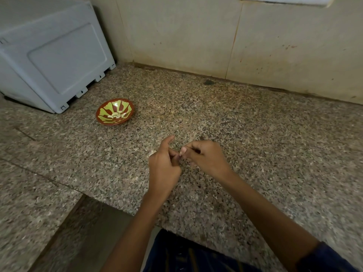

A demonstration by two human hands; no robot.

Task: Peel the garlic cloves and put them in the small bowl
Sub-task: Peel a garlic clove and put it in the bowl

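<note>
Both hands over granite counter (255,134), fingertips meeting.
Left hand (164,167) and right hand (206,157) curled, pinching something too small to identify. Small bowl (115,111), red-green patterned, holds pale peeled cloves (117,115), far left.

Both hands meet fingertip to fingertip: left hand (164,167) curled, forefinger raised; right hand (206,158) curled.

Two hands meet fingertip to fingertip over a speckled granite counter (255,134).

The left hand (164,167) has curled fingers and a raised index finger; the right hand (206,158) pinches at something small between them, too hidden to make out. Beyond and to the left, well apart from both hands, a small red-and-green bowl (102,117) holds several pale peeled cloves (117,115), near a grey appliance (53,55) by the wall.
</note>
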